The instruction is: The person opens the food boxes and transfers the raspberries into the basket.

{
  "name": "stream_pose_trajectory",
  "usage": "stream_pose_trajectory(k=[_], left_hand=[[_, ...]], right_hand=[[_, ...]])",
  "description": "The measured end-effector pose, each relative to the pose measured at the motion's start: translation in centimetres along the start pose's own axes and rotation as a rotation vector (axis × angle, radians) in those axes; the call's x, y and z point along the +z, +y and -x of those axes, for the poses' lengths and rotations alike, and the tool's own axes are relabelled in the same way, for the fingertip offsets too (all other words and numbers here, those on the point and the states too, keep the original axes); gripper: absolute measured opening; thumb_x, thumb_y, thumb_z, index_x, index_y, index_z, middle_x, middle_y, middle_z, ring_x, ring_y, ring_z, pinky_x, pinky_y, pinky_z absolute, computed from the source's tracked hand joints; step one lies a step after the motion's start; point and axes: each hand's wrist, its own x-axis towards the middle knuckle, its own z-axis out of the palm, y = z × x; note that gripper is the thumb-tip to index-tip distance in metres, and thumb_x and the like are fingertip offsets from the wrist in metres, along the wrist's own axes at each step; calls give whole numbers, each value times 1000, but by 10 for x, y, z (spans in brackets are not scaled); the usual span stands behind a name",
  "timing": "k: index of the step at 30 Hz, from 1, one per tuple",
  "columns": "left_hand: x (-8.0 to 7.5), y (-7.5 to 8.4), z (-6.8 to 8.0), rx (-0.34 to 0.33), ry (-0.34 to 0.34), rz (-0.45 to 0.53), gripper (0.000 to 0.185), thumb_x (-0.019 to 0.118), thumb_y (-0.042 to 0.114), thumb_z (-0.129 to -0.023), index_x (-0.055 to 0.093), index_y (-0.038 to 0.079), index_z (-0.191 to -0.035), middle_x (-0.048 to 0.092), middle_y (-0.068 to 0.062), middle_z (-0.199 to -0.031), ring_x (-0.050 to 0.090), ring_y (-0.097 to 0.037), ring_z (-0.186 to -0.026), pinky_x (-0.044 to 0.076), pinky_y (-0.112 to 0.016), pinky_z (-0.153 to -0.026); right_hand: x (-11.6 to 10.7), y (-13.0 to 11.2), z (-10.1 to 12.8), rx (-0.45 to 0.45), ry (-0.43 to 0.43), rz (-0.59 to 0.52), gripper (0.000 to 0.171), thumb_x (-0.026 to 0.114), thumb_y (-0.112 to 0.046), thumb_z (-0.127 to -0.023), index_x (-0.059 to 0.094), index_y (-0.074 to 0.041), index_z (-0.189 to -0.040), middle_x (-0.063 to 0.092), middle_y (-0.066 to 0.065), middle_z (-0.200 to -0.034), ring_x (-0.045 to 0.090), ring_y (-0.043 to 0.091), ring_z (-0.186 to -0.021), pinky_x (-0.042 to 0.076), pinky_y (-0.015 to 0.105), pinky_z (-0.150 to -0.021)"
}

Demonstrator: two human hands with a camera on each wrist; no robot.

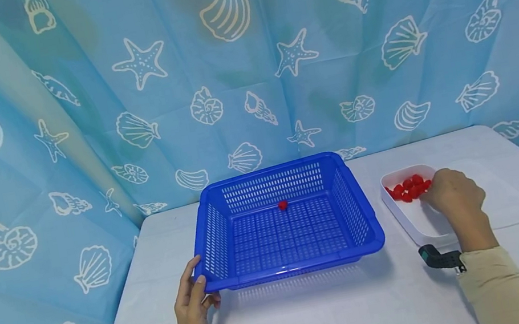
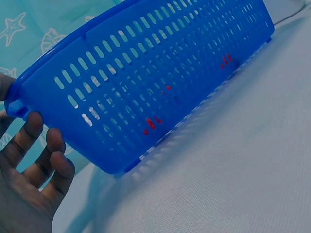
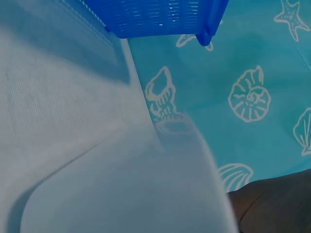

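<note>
A blue slotted plastic basket [image 1: 283,239] stands on the table; one small red ball [image 1: 283,205] lies inside near its far wall. My left hand [image 1: 192,304] holds the basket's near left corner, thumb over the rim and fingers below. The left wrist view shows that hand [image 2: 31,167] at the basket corner [image 2: 97,141], with red spots visible through the slots. To the right, a white plastic box [image 1: 429,222] contains several small red balls [image 1: 407,189]. My right hand [image 1: 455,194] reaches down into it beside the balls; its fingertips are hidden.
A translucent flat lid [image 1: 511,198] lies right of the box. White cloth [image 1: 312,315] covers the table, and a blue shell-patterned curtain [image 1: 243,72] hangs behind and to the left. A black wrist camera [image 1: 438,258] sits on the right sleeve [image 1: 494,282].
</note>
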Motion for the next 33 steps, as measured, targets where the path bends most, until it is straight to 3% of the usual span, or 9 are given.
stream_pose_trajectory(k=[6,11,21,33], left_hand=[[-1,1,1,5,-7,-13,40,53,32,-105,54,24,-144,52,-14,-107,57,-20,-74,50,-27,-61],[0,1,1,8,-9,-4,39,53,32,-105,54,24,-143,52,-14,-105,57,-20,-74,50,-27,-60],[0,1,1,13,-3,-10,40,52,31,-105,54,23,-144,53,-15,-107,57,-20,-75,50,-27,-61],[-1,2,1,5,-8,-4,40,52,32,-105,53,24,-144,53,-15,-106,57,-20,-75,50,-27,-60]], right_hand=[[-10,2,3,6,-60,-43,57,78,-18,-80,55,19,-117,59,35,-103,57,47,-87,49,55,-71],[-19,3,5,-22,-74,-87,52,75,-20,-85,59,17,-118,58,36,-110,55,48,-94,47,54,-70],[-24,-7,11,-161,-11,-178,47,73,-20,-90,61,12,-123,54,35,-118,48,50,-106,50,59,-80],[-32,-25,31,-325,94,-261,42,75,-26,-89,67,5,-117,56,26,-110,54,43,-99,55,54,-75]])
